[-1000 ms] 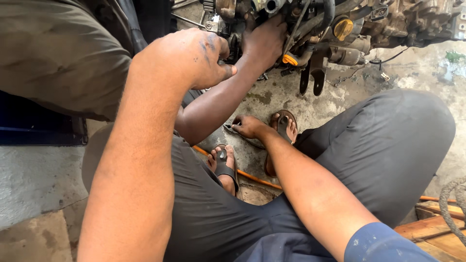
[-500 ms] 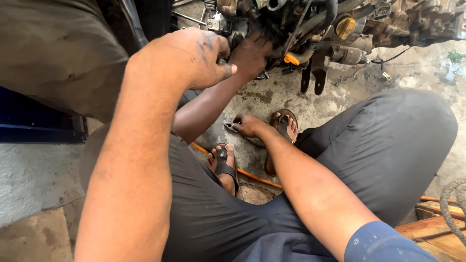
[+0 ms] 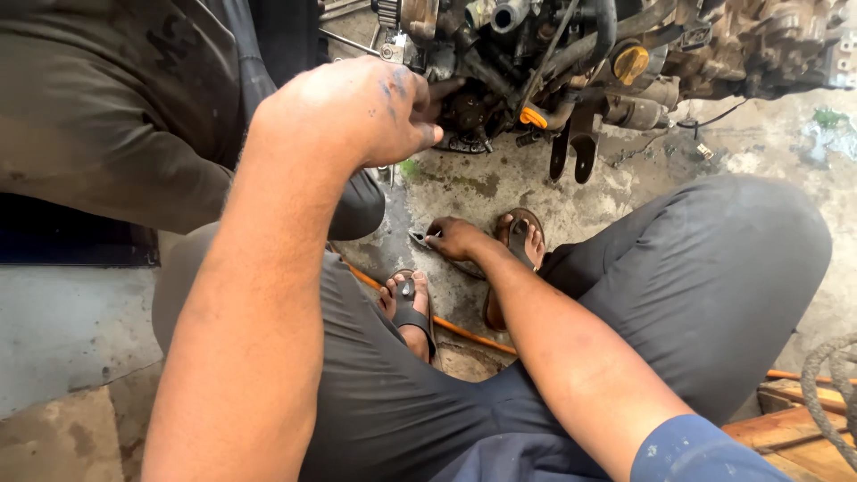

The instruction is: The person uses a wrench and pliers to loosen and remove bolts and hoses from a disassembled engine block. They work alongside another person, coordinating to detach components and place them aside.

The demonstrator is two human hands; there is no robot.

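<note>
The left hand [image 3: 361, 112] is raised to the greasy engine [image 3: 571, 62], its grip curled with the fingertips pressed against the dark underside of the block near a round fitting; whether anything is pinched between those fingers cannot be told, since the back of the hand hides them. The right hand [image 3: 455, 239] is low at the concrete floor [image 3: 536, 192], its grip closed on a small flat metal tool [image 3: 421, 239], perhaps a spanner, whose end juts out to the left of the fingers and lies just above the wet floor. The engine hangs across the top of the view, with a yellow cap [image 3: 630, 62], an orange clip [image 3: 533, 117] and two dark brackets [image 3: 574, 152] pointing down from it. Just beside the right hand sits the person's own foot in a brown sandal [image 3: 518, 250], and nearer the body the other foot in a black-strapped sandal [image 3: 409, 308]. An orange hose [image 3: 464, 332] runs along the floor under the legs. The person's dark grey trousers [image 3: 705, 295] fill the right of the view. At the upper left another person's olive sleeve [image 3: 116, 116] leans in. A coil of rope [image 3: 826, 384] and wooden planks [image 3: 794, 428] lie at the lower right.
</note>
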